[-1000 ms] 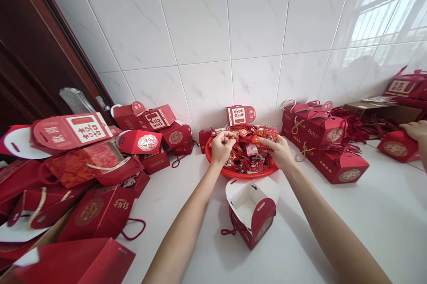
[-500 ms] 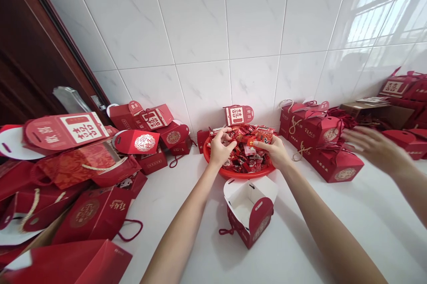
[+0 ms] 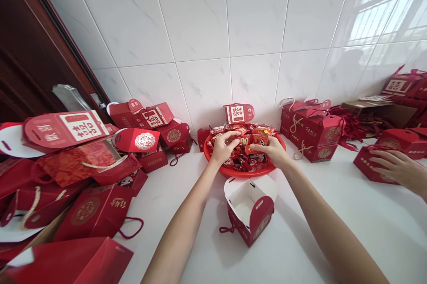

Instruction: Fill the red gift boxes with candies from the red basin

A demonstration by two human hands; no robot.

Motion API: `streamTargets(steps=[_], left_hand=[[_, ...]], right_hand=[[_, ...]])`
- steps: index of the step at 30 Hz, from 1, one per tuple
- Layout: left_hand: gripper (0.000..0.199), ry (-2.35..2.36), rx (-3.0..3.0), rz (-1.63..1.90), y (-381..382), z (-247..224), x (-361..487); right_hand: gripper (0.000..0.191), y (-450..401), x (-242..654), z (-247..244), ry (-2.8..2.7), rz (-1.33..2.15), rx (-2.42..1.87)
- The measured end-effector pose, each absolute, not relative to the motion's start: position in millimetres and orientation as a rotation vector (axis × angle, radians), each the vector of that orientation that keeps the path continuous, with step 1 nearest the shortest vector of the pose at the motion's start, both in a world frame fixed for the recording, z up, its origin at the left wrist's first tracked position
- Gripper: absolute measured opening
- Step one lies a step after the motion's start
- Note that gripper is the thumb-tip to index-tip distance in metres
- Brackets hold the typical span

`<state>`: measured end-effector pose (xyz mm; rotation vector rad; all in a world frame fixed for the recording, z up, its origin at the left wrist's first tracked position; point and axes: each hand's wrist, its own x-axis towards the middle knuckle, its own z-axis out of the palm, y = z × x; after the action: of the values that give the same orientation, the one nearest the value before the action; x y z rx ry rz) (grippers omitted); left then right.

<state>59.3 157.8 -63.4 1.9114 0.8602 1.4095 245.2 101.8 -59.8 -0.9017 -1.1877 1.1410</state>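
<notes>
A round red basin against the wall is heaped with small red-wrapped candies. Over its left part, my left hand pinches a small red packet between thumb and fingers. My right hand is over the right part, its thumb and fingers closed on a red candy packet. Just in front of the basin stands an open red box with a white inside; no candy shows in the visible part of its inside. A dark red cord hangs at its left side.
Many red gift boxes are piled at the left. More boxes stand right of the basin. Another person's hand rests on a red box at the far right. A cardboard box lies behind it.
My hands stay over the basin, with a packet now showing at my left fingertips. The other person's hand has moved right and down, and a box has shifted right from the stack with it.
</notes>
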Motion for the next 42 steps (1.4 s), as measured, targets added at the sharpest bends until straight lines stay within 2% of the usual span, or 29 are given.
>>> streamTargets(steps=[6, 11, 21, 27, 33, 38, 42], left_hand=[[0.024, 0.854, 1.829, 1.416, 160.8, -63.9, 60.1], [0.02, 1.317, 1.806, 1.476, 171.6, -69.8, 58.9], [0.044, 1.609, 2.128, 1.122, 173.1, -79.6, 63.4], [0.038, 1.661, 2.26, 0.954, 171.2, -75.0, 68.3], [0.045, 1.641, 2.309, 0.934, 166.8, -71.6, 68.7], [0.013, 1.544, 2.299, 0.975, 165.1, -68.8, 67.3], [0.008, 1.459, 2.26, 1.061, 164.6, -66.2, 65.5]], right_hand=[[0.042, 108.7, 246.0, -67.8, -1.142, 1.088, -0.842], [0.036, 113.9, 246.8, -72.5, -1.071, 1.001, -0.815], [0.038, 112.0, 246.1, -69.6, -1.033, 0.986, -0.834], [0.039, 112.3, 246.1, -70.1, -1.037, 0.992, -0.827], [0.037, 110.3, 245.3, -69.7, -1.053, 0.987, -0.813], [0.036, 109.1, 244.5, -67.9, -1.026, 0.984, -0.827], [0.036, 110.5, 244.2, -68.1, -1.004, 0.977, -0.815]])
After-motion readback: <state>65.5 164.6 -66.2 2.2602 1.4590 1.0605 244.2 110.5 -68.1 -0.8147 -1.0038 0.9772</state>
